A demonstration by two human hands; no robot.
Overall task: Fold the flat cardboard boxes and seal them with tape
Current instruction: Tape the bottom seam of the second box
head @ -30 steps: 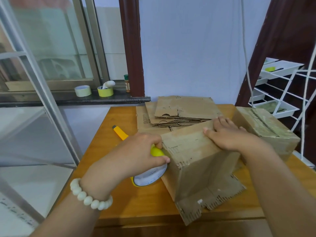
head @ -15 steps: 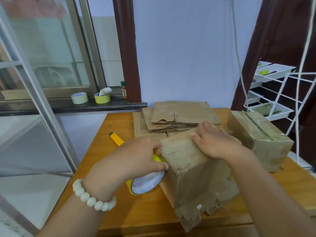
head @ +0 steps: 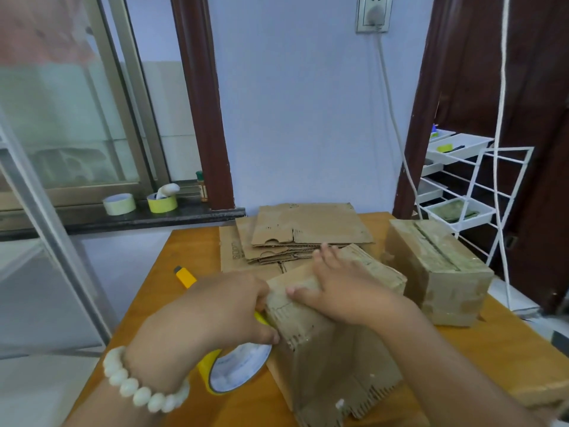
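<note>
While the wooden table (head: 172, 291) is standing against a pale blue wall (head: 301, 118), the white rack's trays (head: 462, 224) are holding small green items. At the table's near edge the left hand (head: 215, 312) is gripping the yellow tape roll (head: 237, 371) against the box (head: 332, 349); the flat right hand (head: 341, 288) is pressing its top.

Soft, even daylight enters from the window (head: 70, 118) at left; shadows are faint, the frame edges bend, and slight blur softens everything.
</note>
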